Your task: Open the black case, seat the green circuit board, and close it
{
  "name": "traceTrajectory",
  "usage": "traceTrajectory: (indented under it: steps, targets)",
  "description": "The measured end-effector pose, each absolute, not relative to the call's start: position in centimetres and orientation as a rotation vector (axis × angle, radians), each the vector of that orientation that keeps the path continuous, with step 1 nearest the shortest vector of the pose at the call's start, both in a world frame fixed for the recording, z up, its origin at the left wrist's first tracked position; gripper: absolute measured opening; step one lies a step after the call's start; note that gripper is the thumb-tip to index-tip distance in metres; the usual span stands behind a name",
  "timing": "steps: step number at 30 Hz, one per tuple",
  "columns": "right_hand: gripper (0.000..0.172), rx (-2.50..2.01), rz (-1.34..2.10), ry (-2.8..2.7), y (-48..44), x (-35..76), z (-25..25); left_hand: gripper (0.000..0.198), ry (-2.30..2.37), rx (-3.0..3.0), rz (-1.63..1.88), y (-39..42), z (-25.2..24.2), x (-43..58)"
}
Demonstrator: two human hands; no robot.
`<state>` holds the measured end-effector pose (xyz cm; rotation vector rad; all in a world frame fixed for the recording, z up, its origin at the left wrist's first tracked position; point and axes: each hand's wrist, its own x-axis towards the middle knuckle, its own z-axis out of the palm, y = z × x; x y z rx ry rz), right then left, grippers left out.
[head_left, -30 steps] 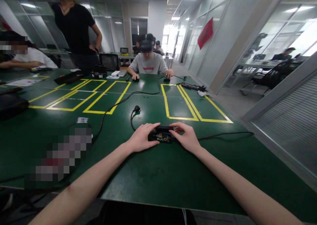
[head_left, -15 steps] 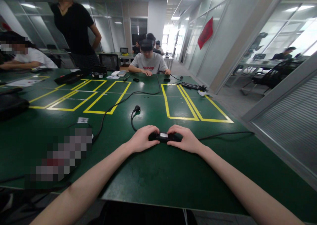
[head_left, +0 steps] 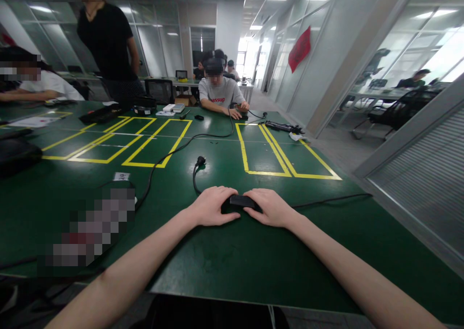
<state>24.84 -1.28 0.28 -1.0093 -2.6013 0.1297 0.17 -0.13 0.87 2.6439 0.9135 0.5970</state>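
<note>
Right now, I have the small black case (head_left: 241, 201) grasped between both hands: the left hand (head_left: 214, 207) curls around one end and the right hand (head_left: 271, 208) around the other, thumbs toward the near side. It sits low over the green bench (head_left: 232, 266), though I can't tell whether it touches. Beyond the left hand I see a black plug (head_left: 200, 162); a dark cable (head_left: 329, 200) stretches rightward from behind the right.

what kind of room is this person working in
Probably a shared office used as a workspace: a large green table marked out with yellow tape, glass partitions along the side, and a black office chair beyond.
</note>
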Motion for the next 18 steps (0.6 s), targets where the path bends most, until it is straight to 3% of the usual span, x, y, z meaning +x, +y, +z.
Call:
traceTrajectory:
  steps: [12, 15, 18]
  targets:
    - [0.028, -0.960, 0.078, -2.608, -1.65, 24.90, 0.76, 0.031, 0.876, 2.769, 0.578, -0.04, 1.06, 0.00]
    - [0.026, -0.950, 0.220, -2.540, -1.64, 24.92, 0.71, 0.031, 0.837, 2.803, 0.638, -0.08, 1.17, 0.01]
    - [0.035, -0.955, 0.641, -2.366, -1.82, 25.00, 0.94, 0.030, 0.805, 2.890, 0.674, -0.07, 1.24, 0.09]
